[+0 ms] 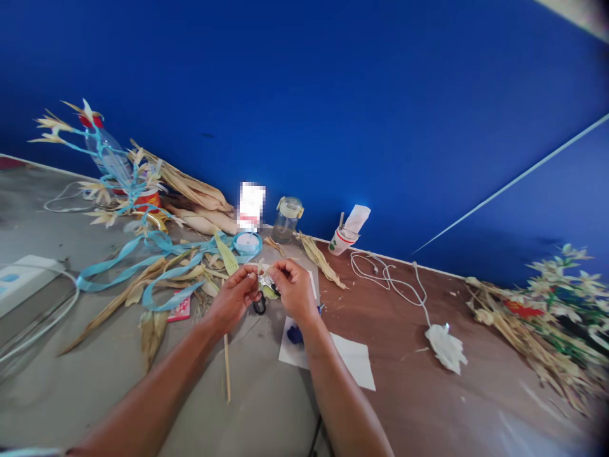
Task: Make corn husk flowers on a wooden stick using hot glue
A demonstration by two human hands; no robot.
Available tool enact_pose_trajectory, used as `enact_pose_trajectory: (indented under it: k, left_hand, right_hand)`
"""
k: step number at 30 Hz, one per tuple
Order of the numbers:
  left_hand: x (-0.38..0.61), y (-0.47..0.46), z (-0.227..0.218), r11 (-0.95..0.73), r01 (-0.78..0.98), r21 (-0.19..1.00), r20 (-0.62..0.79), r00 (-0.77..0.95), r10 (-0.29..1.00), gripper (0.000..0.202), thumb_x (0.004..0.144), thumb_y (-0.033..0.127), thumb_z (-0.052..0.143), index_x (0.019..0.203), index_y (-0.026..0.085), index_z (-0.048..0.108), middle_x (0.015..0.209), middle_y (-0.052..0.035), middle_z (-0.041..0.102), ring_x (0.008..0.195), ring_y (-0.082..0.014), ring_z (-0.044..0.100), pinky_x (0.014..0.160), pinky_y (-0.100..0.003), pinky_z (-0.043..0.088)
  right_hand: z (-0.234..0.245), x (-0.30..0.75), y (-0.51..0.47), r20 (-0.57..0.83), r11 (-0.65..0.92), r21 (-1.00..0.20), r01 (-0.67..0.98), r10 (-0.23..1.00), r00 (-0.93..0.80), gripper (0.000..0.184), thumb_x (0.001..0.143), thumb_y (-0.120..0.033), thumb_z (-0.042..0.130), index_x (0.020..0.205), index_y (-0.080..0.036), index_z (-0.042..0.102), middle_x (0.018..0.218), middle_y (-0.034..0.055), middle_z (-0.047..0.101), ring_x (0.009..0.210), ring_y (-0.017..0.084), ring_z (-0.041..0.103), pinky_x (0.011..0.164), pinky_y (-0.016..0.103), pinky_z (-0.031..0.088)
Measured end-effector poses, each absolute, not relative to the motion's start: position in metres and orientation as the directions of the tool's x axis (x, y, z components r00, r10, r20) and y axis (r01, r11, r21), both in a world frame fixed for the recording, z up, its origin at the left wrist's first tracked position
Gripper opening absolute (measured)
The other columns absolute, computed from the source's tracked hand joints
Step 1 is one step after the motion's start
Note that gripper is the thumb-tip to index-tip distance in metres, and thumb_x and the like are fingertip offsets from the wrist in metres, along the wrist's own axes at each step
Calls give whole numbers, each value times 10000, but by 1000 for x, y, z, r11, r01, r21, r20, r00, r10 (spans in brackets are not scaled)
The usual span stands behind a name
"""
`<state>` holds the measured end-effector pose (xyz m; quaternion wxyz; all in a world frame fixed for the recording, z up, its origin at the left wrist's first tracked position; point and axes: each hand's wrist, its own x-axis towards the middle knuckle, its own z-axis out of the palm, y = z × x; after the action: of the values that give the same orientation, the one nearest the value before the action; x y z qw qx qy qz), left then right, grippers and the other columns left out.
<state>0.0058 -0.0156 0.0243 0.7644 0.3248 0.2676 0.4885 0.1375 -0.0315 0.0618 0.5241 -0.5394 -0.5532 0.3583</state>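
I am holding a small husk piece between both hands, just above the table. My left hand is closing on its left end, thumb and forefinger pinching it. My right hand is pinching the right end the same way, the other fingers curling in. The two hands are almost touching, with the piece sitting between the fingertips. It is pale, with a green part hanging below, and too small for me to tell more. Just under my left fingers a dark loop is lying on the table; I cannot tell what it is.

Beyond my hands a ribbon spool is lying flat, and blue ribbon is trailing from it to the left across loose husks. Behind the spool a jar is standing upright against the blue wall, and a paper cup to its right is tilting. A white cable is looping near the cup and running on to a crumpled white thing. A paper sheet is lying under my right wrist, showing a blue blot. A thin stick is lying beside my left forearm. A power strip is sitting at the far left, and a bundle of husk flowers is lying at the far right.
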Motion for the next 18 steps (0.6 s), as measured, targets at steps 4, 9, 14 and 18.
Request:
enact_pose_trajectory:
  k: [4,9,14,18]
  left_hand:
    - [7,-16,23,305,-563,768,-92,375,923,146,749,270,644,837,189,559,525,78,337,467,-54,317,533,-191,376]
    - [8,-17,23,315,-548,775,-115,369,923,168,729,273,660,833,189,559,532,78,359,467,-49,345,532,-186,384]
    - [9,-18,24,335,-530,779,-151,360,921,181,709,277,672,821,189,561,530,74,385,471,-52,377,536,-190,400]
    - [9,-19,27,345,-519,782,-171,353,920,185,702,274,674,818,189,557,525,73,386,471,-57,385,533,-194,403]
  right_hand:
    - [59,134,-32,270,221,-926,307,955,126,137,763,-284,536,705,-169,582,650,-13,516,599,108,462,543,211,365]
    - [55,133,-30,295,235,-907,349,947,130,143,778,-291,520,738,-170,586,685,-4,544,615,111,482,558,213,383]
    - [53,132,-30,281,222,-916,333,950,139,148,777,-294,519,759,-163,585,676,-5,568,597,110,491,547,212,384]
    - [52,132,-30,282,223,-917,330,948,145,152,779,-295,511,760,-163,584,684,-4,577,590,108,496,539,209,382]
